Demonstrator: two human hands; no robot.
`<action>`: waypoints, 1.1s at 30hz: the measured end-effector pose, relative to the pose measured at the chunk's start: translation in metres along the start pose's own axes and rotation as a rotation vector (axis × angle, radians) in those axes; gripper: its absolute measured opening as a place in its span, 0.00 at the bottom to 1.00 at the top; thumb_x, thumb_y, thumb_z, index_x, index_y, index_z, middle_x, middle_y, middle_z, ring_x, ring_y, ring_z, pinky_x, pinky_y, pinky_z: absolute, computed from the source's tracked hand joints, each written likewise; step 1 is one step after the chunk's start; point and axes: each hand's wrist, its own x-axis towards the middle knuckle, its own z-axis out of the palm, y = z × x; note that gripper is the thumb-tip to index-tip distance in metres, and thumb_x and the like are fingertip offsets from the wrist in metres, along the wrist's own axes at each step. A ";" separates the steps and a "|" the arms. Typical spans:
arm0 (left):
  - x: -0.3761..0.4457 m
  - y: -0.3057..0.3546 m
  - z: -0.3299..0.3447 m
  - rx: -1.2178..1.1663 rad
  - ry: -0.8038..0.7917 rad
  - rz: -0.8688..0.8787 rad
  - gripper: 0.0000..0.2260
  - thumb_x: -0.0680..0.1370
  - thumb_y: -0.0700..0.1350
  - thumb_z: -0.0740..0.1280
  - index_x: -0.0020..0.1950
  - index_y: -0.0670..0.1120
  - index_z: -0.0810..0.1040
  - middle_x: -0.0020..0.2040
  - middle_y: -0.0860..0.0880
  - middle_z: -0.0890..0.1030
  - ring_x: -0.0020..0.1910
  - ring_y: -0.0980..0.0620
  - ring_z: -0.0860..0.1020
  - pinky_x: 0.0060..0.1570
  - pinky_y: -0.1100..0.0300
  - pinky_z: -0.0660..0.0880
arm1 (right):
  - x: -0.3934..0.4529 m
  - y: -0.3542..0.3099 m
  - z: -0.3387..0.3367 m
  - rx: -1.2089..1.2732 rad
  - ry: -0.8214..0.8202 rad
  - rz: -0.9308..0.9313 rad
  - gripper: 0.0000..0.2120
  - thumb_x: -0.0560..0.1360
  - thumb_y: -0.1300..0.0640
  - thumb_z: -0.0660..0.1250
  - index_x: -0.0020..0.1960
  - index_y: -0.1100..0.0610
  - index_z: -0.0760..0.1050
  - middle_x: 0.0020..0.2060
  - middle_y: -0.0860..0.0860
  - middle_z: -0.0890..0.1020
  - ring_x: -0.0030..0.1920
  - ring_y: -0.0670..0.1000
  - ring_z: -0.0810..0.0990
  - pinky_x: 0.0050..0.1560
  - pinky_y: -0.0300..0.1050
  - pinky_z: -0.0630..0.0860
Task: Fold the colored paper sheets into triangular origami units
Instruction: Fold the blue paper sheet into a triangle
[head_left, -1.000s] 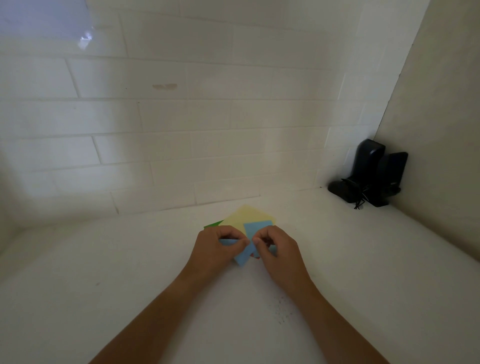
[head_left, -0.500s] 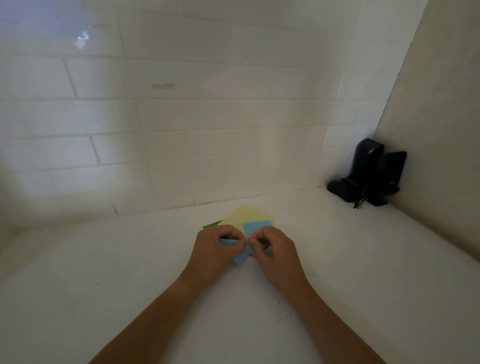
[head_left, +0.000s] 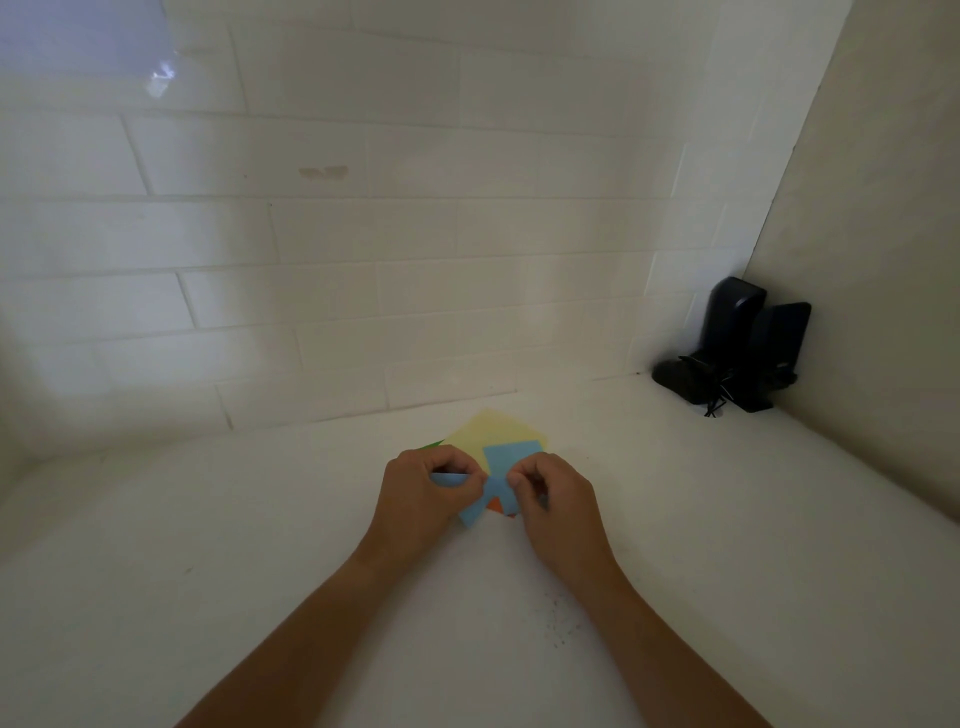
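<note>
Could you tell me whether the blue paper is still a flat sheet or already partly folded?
Partly folded: the blue paper bends between the left hand and right hand, which pinch it above the flat yellow sheet.

We pinch the blue sheet (head_left: 500, 480) between left hand (head_left: 423, 496) and right hand (head_left: 558, 501) above the white counter (head_left: 208, 571). Yellow sheet (head_left: 498, 428), green sheet (head_left: 432, 445) and orange sheet (head_left: 495, 504) lie beneath. Black speakers (head_left: 737, 348) occupy the corner.
</note>
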 end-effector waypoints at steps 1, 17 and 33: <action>0.000 0.001 0.000 -0.005 -0.001 -0.002 0.08 0.74 0.39 0.77 0.37 0.49 0.85 0.37 0.52 0.85 0.36 0.59 0.79 0.38 0.64 0.76 | 0.000 0.000 0.000 0.010 0.003 0.011 0.08 0.78 0.66 0.69 0.41 0.56 0.77 0.36 0.44 0.79 0.41 0.47 0.77 0.41 0.36 0.73; -0.001 0.002 -0.002 -0.076 -0.078 -0.012 0.05 0.77 0.41 0.76 0.41 0.50 0.88 0.40 0.52 0.87 0.40 0.57 0.82 0.41 0.64 0.76 | 0.000 -0.006 -0.004 0.081 -0.066 -0.044 0.02 0.77 0.57 0.68 0.46 0.53 0.79 0.42 0.42 0.80 0.46 0.47 0.79 0.47 0.39 0.75; 0.000 0.005 -0.004 -0.137 -0.066 -0.111 0.05 0.77 0.36 0.73 0.43 0.44 0.84 0.36 0.48 0.83 0.34 0.56 0.81 0.42 0.57 0.78 | 0.001 -0.008 -0.006 0.091 -0.029 -0.023 0.06 0.77 0.60 0.71 0.43 0.52 0.78 0.41 0.43 0.80 0.45 0.48 0.78 0.44 0.38 0.74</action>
